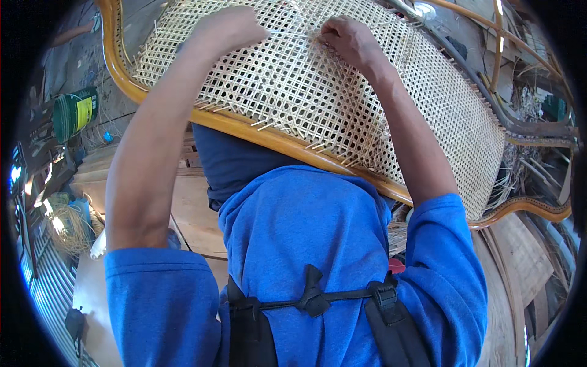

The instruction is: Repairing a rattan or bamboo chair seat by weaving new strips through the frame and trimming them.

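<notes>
1. In the head view we have a woven cane panel tilted in front of us, set in a curved, glossy wooden frame that runs from upper left to lower right.
2. Our left hand rests on the upper part of the weave, fingers curled down. It seems to pinch a thin pale cane strand that runs toward the other hand, though we cannot tell how firm the grip is.
3. Our right hand sits just beside it on the mesh, fingers bent and closed at the point where the strand meets the weave — pinching or pressing it, by the look of it.
4. We judge the strand light, springy and easy to kink, so it is best held near its working end between fingertips. The panel looks light but stiff in its frame — best gripped by the wooden rail, not the open mesh.
5. Loose cane ends stick out along the rail.
6. A green bucket stands well apart at left, on the plank floor.
</notes>
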### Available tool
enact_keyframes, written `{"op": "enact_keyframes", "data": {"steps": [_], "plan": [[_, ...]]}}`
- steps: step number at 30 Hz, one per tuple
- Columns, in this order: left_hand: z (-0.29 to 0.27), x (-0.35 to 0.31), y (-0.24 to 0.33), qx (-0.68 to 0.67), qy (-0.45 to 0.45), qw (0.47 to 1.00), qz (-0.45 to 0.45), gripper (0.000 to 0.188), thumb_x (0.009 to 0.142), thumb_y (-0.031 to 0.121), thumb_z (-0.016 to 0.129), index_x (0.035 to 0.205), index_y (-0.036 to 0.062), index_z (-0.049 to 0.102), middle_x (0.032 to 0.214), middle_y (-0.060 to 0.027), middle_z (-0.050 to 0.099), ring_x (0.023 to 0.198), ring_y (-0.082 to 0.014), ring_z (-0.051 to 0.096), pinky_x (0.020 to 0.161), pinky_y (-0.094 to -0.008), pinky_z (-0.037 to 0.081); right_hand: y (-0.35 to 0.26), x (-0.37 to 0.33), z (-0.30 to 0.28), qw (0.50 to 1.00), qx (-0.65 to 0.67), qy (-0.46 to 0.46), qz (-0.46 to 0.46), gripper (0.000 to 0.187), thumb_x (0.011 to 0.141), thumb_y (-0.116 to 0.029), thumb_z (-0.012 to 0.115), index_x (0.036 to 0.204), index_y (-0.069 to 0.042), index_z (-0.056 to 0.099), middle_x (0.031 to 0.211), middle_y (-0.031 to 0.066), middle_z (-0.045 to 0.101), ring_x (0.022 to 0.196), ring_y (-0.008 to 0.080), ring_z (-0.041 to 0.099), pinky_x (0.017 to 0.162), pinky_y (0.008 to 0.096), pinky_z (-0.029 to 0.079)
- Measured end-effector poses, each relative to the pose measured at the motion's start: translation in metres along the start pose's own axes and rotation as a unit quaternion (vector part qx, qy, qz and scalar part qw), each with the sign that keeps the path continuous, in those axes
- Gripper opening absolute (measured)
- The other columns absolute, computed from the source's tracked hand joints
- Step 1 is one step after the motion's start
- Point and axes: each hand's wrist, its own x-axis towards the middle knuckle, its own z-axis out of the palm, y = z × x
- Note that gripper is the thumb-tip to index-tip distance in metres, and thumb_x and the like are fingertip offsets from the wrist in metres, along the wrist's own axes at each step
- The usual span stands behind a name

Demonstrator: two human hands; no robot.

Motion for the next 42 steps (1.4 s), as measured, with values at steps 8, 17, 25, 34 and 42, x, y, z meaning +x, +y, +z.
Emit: {"op": "enact_keyframes", "data": {"steps": [8, 17, 25, 34, 42], "plan": [[-0.004, -0.031, -0.002, -0.327, -0.010, 0.941, -0.092, 0.058, 0.080, 0.057, 0.054, 0.052, 0.0073, 0.047, 0.044, -0.0016, 0.042, 0.039, -0.0129, 0.045, 0.044, -0.0277, 0.042, 0.048, -0.047, -0.072, 0.942, 0.194, 0.038, 0.273, 0.029, 0.089, -0.030, 0.059, 0.102, -0.006, 0.066, 0.077, 0.0007, 0.061, 0.066, 0.0076, 0.051, 0.064, 0.0250, 0.043], [-0.001, -0.012, 0.039, -0.323, -0.105, 0.941, 0.011, 0.026, 0.077, 0.027, 0.051, 0.058, 0.0096, 0.050, 0.049, 0.0000, 0.044, 0.043, -0.0109, 0.043, 0.045, -0.0296, 0.036, 0.049, -0.021, -0.045, 0.946, 0.007, 0.039, 0.323, 0.025, 0.090, -0.022, 0.056, 0.111, -0.011, 0.064, 0.095, 0.0017, 0.066, 0.083, 0.0104, 0.059, 0.079, 0.0261, 0.048], [0.006, 0.020, 0.063, -0.574, -0.149, 0.803, 0.069, 0.024, 0.074, 0.028, 0.060, 0.061, 0.0088, 0.056, 0.050, 0.0047, 0.045, 0.043, -0.0025, 0.041, 0.040, -0.0187, 0.032, 0.072, -0.016, -0.038, 0.952, 0.243, 0.038, 0.180, 0.023, 0.090, -0.021, 0.056, 0.111, -0.018, 0.065, 0.103, 0.0050, 0.067, 0.098, 0.0168, 0.060, 0.088, 0.0330, 0.047], [-0.018, 0.005, 0.016, -0.236, -0.251, 0.937, 0.055, 0.023, 0.071, 0.018, 0.049, 0.057, -0.0003, 0.051, 0.049, -0.0091, 0.049, 0.040, -0.0179, 0.045, 0.041, -0.0345, 0.036, 0.099, -0.010, -0.036, 0.910, 0.328, 0.025, 0.252, 0.016, 0.087, -0.018, 0.061, 0.100, -0.013, 0.068, 0.095, 0.0031, 0.067, 0.088, 0.0127, 0.061, 0.083, 0.0329, 0.049], [-0.028, -0.091, -0.056, -0.280, -0.183, 0.939, 0.078, 0.018, 0.074, 0.013, 0.054, 0.064, -0.0001, 0.049, 0.060, -0.0159, 0.046, 0.054, -0.0358, 0.046, 0.052, -0.0413, 0.037, 0.068, 0.012, -0.045, 0.971, 0.076, -0.141, 0.177, 0.009, 0.083, -0.014, 0.064, 0.090, -0.015, 0.068, 0.109, 0.0005, 0.060, 0.092, 0.0118, 0.060, 0.083, 0.0272, 0.050]]}}
